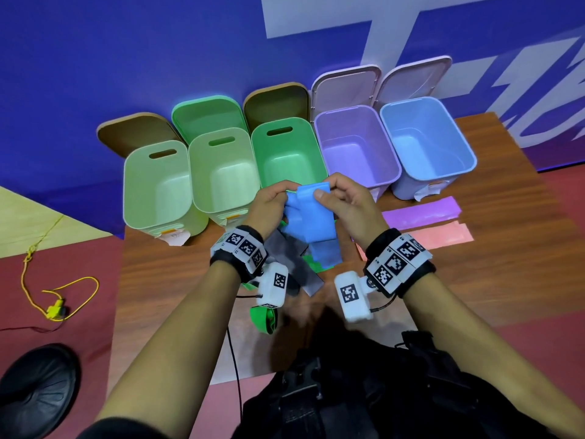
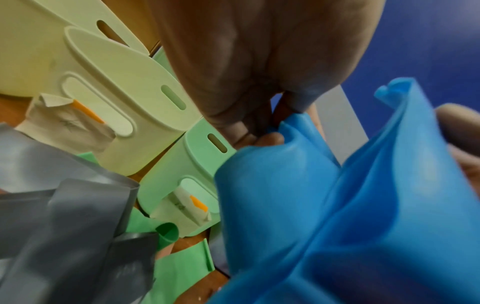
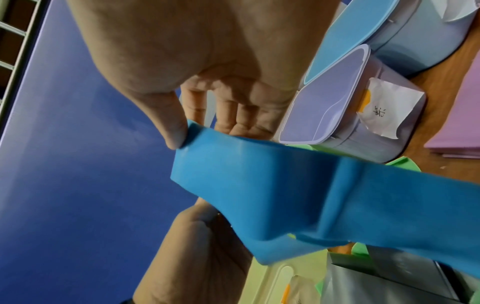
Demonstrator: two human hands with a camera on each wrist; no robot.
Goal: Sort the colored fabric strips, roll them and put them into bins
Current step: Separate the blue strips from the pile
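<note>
Staged recording or demo space, blue printed backdrop with big white lettering, small wooden worktop, labelled plastic bins in a row, red floor mat, loose yellow cable

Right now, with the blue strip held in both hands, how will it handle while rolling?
Likely floppy: the blue strip sags and folds between the left hand and right hand. Probably light, as fingertip pinches hold it. Its smooth surface may slip or unroll.
</note>
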